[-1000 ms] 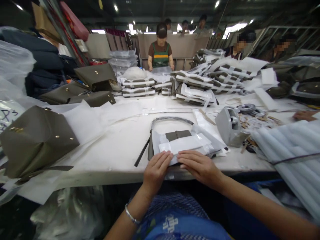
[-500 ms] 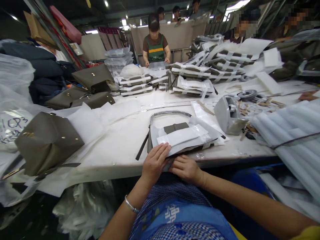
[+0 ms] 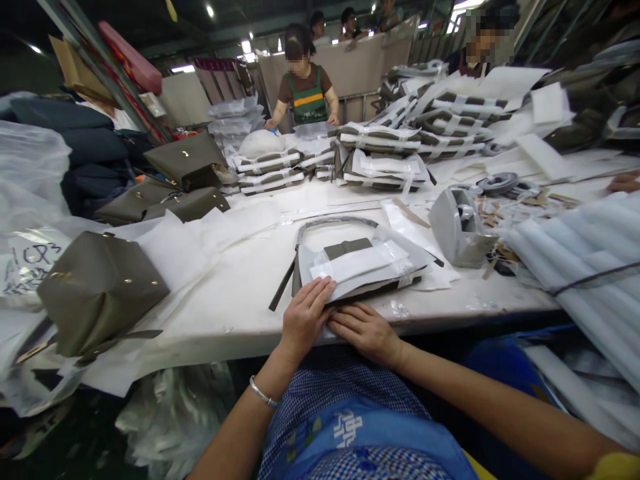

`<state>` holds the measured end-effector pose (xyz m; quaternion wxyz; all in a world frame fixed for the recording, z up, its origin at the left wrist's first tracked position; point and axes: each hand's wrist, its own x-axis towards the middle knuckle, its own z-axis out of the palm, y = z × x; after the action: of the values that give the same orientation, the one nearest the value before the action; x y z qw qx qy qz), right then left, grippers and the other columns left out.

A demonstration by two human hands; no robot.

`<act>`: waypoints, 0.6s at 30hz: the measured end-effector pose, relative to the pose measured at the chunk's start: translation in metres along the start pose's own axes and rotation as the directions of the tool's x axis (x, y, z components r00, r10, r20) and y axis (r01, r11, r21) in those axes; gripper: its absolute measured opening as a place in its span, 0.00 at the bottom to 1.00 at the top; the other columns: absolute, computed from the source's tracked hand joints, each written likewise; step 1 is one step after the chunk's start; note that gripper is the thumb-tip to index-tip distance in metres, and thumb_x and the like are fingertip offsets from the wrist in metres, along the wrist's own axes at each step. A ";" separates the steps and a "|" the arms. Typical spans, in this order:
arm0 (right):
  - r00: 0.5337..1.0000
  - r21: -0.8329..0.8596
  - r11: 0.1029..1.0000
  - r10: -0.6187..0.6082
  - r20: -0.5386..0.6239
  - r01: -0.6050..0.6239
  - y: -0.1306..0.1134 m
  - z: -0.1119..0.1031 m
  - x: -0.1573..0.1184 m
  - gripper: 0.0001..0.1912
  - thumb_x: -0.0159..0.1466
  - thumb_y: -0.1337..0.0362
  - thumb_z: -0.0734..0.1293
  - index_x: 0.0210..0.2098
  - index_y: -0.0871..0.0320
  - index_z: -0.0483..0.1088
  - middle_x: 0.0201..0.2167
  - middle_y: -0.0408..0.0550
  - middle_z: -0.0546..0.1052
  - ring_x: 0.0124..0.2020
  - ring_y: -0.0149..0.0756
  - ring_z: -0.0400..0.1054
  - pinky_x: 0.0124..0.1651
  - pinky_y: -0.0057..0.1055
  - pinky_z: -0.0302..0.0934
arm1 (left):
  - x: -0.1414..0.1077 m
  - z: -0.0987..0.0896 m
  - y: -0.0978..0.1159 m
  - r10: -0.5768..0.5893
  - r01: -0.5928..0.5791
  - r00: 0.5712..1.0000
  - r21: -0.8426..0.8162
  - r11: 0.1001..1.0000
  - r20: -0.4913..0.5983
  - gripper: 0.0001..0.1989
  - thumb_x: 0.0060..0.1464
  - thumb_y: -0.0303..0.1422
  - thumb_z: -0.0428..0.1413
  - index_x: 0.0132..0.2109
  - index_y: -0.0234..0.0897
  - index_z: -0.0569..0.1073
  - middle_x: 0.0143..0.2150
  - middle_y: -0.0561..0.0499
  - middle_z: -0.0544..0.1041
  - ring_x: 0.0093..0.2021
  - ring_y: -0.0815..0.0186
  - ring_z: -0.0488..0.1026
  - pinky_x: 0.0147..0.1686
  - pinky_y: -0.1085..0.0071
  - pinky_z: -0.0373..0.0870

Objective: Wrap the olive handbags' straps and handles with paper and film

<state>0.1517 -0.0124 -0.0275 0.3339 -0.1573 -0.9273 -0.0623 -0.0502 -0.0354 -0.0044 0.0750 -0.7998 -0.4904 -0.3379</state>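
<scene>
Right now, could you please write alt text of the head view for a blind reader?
A person's left hand rests on a partly wrapped handbag on a white worktable, the right hand close beside. Across it, a co-worker in a green apron is behind wrapped bags.

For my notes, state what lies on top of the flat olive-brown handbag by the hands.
On the handbag rest a thin whitish sheet, a rectangular white strip and part of the left hand; whatever they cover is hidden.
</scene>
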 end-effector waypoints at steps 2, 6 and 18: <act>0.999 0.039 0.999 0.004 -0.035 -0.003 0.000 0.007 0.006 0.10 0.69 0.69 0.64 0.47 0.58 0.74 0.43 0.50 0.80 0.46 0.39 0.71 0.52 0.40 0.63 | 0.000 0.000 -0.001 0.011 -0.011 1.000 0.003 1.000 0.000 0.28 0.62 0.31 0.56 0.67 0.40 0.61 0.64 0.48 0.69 0.65 0.59 0.64 0.64 0.60 0.64; 0.998 0.163 0.986 0.047 -0.035 -0.041 -0.001 0.003 0.010 0.08 0.69 0.70 0.63 0.37 0.58 0.74 0.33 0.47 0.79 0.36 0.34 0.71 0.46 0.34 0.65 | 0.000 0.002 -0.004 0.044 -0.044 0.999 0.025 0.999 -0.022 0.27 0.62 0.33 0.56 0.66 0.39 0.61 0.63 0.47 0.69 0.65 0.59 0.64 0.64 0.60 0.65; 0.991 0.052 0.994 -0.091 -0.095 0.097 0.009 -0.041 0.025 0.06 0.67 0.73 0.65 0.42 0.61 0.73 0.48 0.50 0.79 0.55 0.39 0.70 0.65 0.47 0.57 | -0.002 0.005 -0.002 0.060 -0.059 0.998 0.023 0.998 -0.031 0.27 0.63 0.30 0.54 0.67 0.36 0.60 0.64 0.45 0.69 0.65 0.58 0.63 0.63 0.58 0.65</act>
<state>0.1610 -0.0070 0.0197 0.3774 -0.1007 -0.9187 -0.0588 -0.0501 -0.0340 -0.0100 0.1015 -0.8078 -0.4688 -0.3425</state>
